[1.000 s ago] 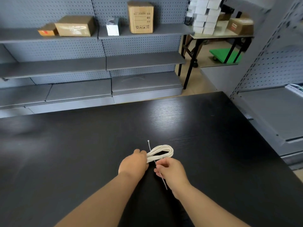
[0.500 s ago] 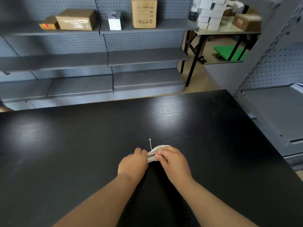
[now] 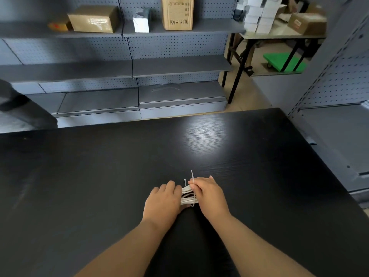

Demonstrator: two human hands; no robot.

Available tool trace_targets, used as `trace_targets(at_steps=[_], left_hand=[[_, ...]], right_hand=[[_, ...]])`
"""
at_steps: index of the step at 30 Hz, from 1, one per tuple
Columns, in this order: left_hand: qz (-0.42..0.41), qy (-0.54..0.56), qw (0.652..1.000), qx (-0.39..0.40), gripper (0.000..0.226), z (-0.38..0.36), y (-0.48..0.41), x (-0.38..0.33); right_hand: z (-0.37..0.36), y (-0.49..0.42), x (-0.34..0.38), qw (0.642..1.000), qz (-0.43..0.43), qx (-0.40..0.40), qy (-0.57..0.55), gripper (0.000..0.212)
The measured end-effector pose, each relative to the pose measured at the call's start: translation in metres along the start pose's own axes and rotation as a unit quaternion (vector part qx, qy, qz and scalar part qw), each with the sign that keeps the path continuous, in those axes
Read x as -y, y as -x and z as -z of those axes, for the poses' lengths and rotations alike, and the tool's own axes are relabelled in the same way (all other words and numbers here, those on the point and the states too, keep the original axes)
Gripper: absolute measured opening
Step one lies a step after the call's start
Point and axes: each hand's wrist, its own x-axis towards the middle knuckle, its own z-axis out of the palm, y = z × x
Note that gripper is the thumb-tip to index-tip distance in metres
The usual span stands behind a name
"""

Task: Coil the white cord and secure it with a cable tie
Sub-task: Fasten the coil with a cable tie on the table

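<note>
The white cord [image 3: 187, 194] is bunched into a coil on the black table [image 3: 99, 176], and only a short stretch of its strands shows between my hands. My left hand [image 3: 162, 201] clamps the coil's left part. My right hand [image 3: 208, 193] covers the right part and pinches a thin white cable tie [image 3: 192, 180]. The tie loops down around the strands, and both its ends stick up past my fingertips. The rest of the coil is hidden under my hands.
Grey pegboard shelving [image 3: 129, 66] stands beyond the table's far edge, with cardboard boxes [image 3: 93, 19] on its top shelf. A folding table [image 3: 279, 35] with white boxes and a green cart [image 3: 283, 61] are at the back right. More grey shelving [image 3: 339, 136] flanks the right side.
My right hand moved from the tie's tail near me up over the coil, hiding its loop. The tie now wraps around the strands with both ends pointing away from me.
</note>
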Motion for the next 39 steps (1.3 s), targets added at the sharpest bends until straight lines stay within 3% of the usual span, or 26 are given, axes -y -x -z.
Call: trace_targets(at_steps=[6, 10, 12, 14, 17, 20, 24, 28, 39], left_hand=[[0.018, 0.064, 0.997, -0.047, 0.048, -0.007, 0.01, -0.003], [0.058, 0.137, 0.989, -0.013, 0.069, 0.002, 0.012, -0.008], [0.112, 0.213, 0.97, 0.029, 0.063, 0.008, 0.006, -0.01], [0.173, 0.257, 0.951, 0.019, 0.047, 0.009, -0.003, -0.014], [0.253, 0.266, 0.929, 0.036, 0.039, 0.008, -0.019, -0.013], [0.321, 0.319, 0.884, 0.115, 0.032, 0.008, -0.036, -0.009], [0.372, 0.341, 0.85, 0.155, 0.028, 0.005, -0.053, -0.008], [0.383, 0.31, 0.853, 0.175, 0.03, 0.008, -0.065, -0.011], [0.38, 0.344, 0.836, 0.197, 0.027, 0.01, -0.075, -0.016]], right_hand=[[-0.004, 0.006, 0.0, 0.999, 0.011, -0.034, -0.014, 0.016], [-0.01, 0.01, -0.004, 0.996, 0.042, -0.072, -0.02, 0.012], [-0.012, 0.011, -0.005, 0.996, 0.044, -0.072, -0.011, 0.012], [-0.011, 0.012, -0.006, 0.997, 0.04, -0.071, -0.013, 0.012], [-0.011, 0.013, -0.007, 0.996, 0.038, -0.072, -0.025, 0.012], [-0.013, 0.013, -0.008, 0.996, 0.04, -0.078, -0.032, 0.015], [-0.012, 0.014, -0.008, 0.996, 0.041, -0.064, -0.039, 0.026], [-0.014, 0.015, -0.01, 0.997, 0.028, -0.049, -0.044, 0.05], [-0.013, 0.016, -0.008, 0.998, 0.019, -0.047, -0.035, 0.044]])
